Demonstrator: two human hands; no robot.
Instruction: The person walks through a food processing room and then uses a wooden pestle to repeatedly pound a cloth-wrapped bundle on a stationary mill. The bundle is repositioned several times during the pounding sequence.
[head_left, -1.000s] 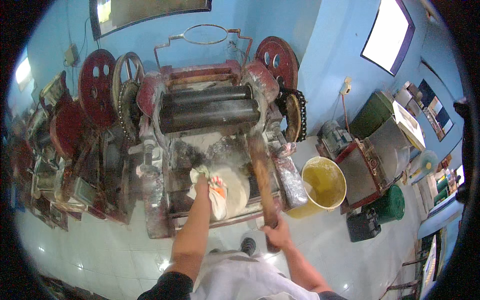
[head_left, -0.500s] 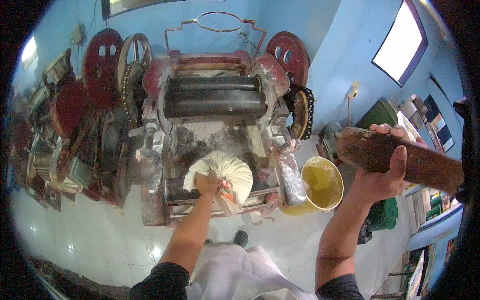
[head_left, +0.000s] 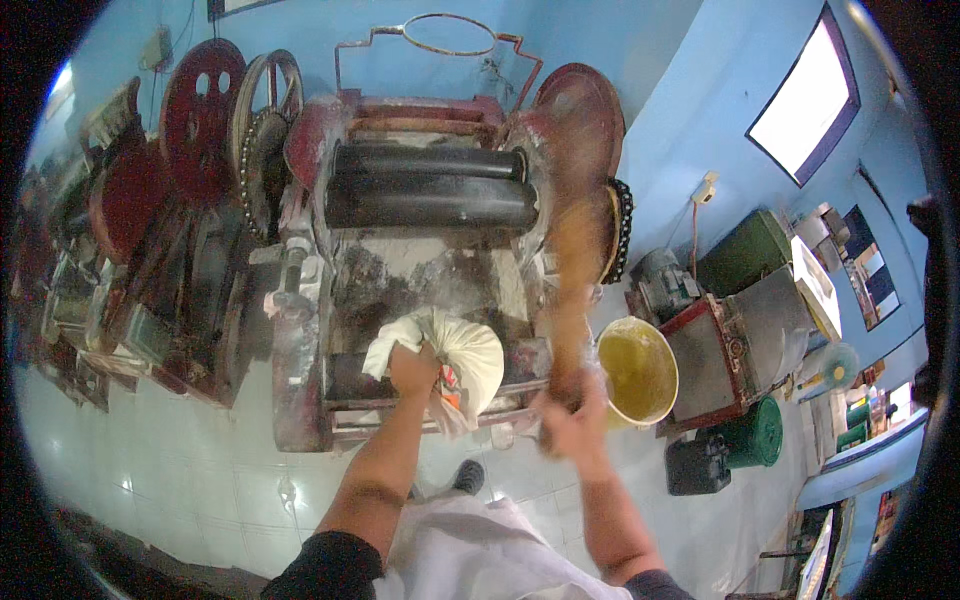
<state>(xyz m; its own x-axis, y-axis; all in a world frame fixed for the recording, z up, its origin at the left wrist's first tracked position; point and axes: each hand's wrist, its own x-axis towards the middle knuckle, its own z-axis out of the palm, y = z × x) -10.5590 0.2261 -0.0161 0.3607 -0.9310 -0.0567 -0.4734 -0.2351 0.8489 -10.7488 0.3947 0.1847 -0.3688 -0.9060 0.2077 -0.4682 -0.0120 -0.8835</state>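
Observation:
My left hand [head_left: 413, 369] grips the twisted neck of a white cloth sack [head_left: 468, 358] that lies on the lower bed of a red roller machine [head_left: 430, 190] with two black rollers. My right hand [head_left: 570, 420] is closed round the lower end of a long brown wooden club [head_left: 576, 250], which stands nearly upright and blurred just right of the sack, in front of the machine's right side.
A yellow bucket [head_left: 640, 372] stands on the white tiled floor right of the machine. Beyond it are a red and grey box [head_left: 735, 345], a green bin [head_left: 757, 436] and a black can [head_left: 696, 464]. Red wheels [head_left: 195, 110] and more machinery fill the left.
My right hand swung the wooden club from out at the right, where it was held level, back to the machine beside the sack. My left hand kept hold of the sack.

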